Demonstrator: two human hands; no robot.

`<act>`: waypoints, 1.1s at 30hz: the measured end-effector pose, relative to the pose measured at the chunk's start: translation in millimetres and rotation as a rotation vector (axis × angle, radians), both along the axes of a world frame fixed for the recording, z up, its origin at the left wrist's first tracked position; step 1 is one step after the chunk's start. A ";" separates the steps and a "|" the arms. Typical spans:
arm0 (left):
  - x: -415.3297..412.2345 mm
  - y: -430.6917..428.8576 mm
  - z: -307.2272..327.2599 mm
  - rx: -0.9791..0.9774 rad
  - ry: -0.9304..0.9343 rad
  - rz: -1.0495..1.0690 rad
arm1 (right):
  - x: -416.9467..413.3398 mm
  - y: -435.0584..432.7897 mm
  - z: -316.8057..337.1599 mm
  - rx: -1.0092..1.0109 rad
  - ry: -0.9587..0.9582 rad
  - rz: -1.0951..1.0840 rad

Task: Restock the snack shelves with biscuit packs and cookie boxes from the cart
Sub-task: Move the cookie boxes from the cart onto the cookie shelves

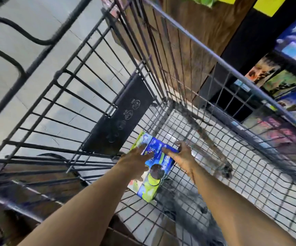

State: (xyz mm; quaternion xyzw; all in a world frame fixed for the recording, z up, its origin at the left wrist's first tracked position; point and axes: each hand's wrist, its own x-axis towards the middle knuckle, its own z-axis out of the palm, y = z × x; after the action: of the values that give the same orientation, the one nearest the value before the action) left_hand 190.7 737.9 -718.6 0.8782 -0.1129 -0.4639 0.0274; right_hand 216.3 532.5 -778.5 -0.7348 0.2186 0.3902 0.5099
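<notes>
A blue and lime-green cookie box (pixel 152 176) lies on the wire floor of the shopping cart (pixel 220 146), against its left side by the folded black seat flap (pixel 120 116). Both my arms reach down into the basket. My left hand (pixel 134 162) lies flat on the box's left half, fingers spread over the top face. My right hand (pixel 181 157) curls around the box's far right corner, thumb on top and fingers over the edge. The frame is motion-blurred.
Store shelves (pixel 286 82) with colourful snack packs stand to the right beyond the cart's wire wall. A wooden panel (pixel 193 41) rises past the cart's front. Grey tiled floor (pixel 19 77) lies to the left. A brown cardboard box (pixel 37 183) sits under the cart's near end.
</notes>
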 end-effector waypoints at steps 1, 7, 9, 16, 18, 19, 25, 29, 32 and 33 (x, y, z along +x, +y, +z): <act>0.7 1.7 -0.5 -0.024 0.008 0.026 | -8.5 2.2 0.5 0.038 0.016 -0.106; 8.9 0.5 -8.7 -0.050 0.027 0.119 | -84.5 30.9 -6.7 0.285 0.106 -0.373; 14.4 -9.2 -5.5 -0.082 0.013 0.208 | -87.2 26.6 4.7 0.311 0.106 -0.421; 27.9 -111.3 87.2 -0.584 0.021 1.075 | -57.9 -76.9 121.2 0.379 0.202 -0.189; 27.8 -151.6 135.7 -0.707 0.151 1.085 | -55.6 -119.8 173.7 0.385 0.267 -0.111; 26.4 -170.8 160.1 -0.744 0.221 1.074 | -56.1 -141.5 200.6 0.376 0.270 -0.070; 29.0 -281.2 300.1 -0.854 0.394 0.949 | -65.8 -274.0 348.7 0.409 0.126 -0.022; 29.7 -353.4 391.1 -0.901 0.373 0.800 | -94.6 -356.0 421.8 0.498 0.023 -0.169; 26.2 -408.7 449.1 -0.936 0.267 0.737 | -122.2 -414.0 468.7 0.477 -0.045 -0.231; 24.9 -424.9 464.8 -0.963 0.238 0.727 | -130.7 -432.5 483.3 0.471 -0.067 -0.253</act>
State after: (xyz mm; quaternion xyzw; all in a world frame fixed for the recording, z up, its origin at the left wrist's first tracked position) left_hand 215.6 313.0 -253.8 0.6919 0.0009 -0.4165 0.5898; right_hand 85.5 99.9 -295.2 -0.5752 0.1947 0.3391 0.7185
